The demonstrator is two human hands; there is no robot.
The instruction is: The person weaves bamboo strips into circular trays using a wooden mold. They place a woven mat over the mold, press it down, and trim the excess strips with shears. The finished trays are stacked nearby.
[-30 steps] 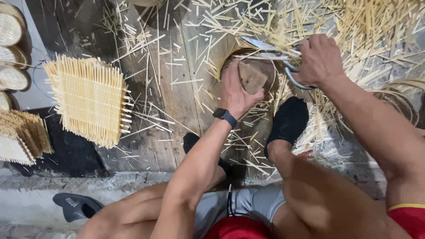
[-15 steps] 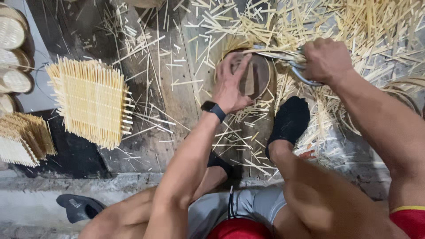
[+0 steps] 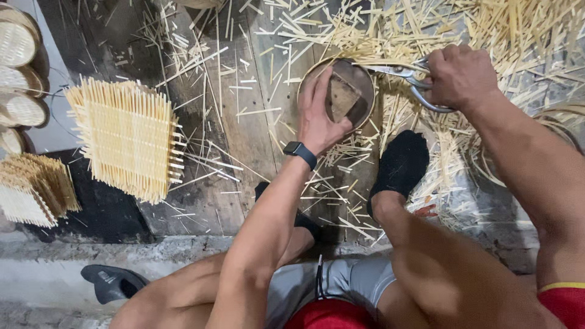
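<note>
**Shears at the rim of a small round basket**

Where the person sits, the floor (image 3: 244, 140) is dark, worn wooden planking, littered nearly everywhere with pale bamboo slivers (image 3: 390, 30) — thickest toward the upper right. Along the near edge runs a grey stone step (image 3: 49, 268), with a dark sandal (image 3: 113, 283) lying on it. No package, label or sign shows anywhere in view.

At left lies a square woven mat (image 3: 128, 137) of pale strips, its loose ends sticking out on all sides. Beside it, at the left edge, sits a stack of similar mats (image 3: 33, 186), and above that a row of round woven baskets (image 3: 18, 67), partly cut off by the frame.

The left hand (image 3: 323, 116), a dark watch (image 3: 300, 153) on its wrist, lies fingers-spread over a small round basket (image 3: 362, 85) on the floor, pressing it down, thumb at the near rim. The right hand (image 3: 460, 76) is closed around the handles of metal shears (image 3: 402, 76), whose blades reach the basket's upper right rim — whether they bite on a strip cannot be told. A foot in a black sock (image 3: 399, 164) rests just below the basket.
</note>
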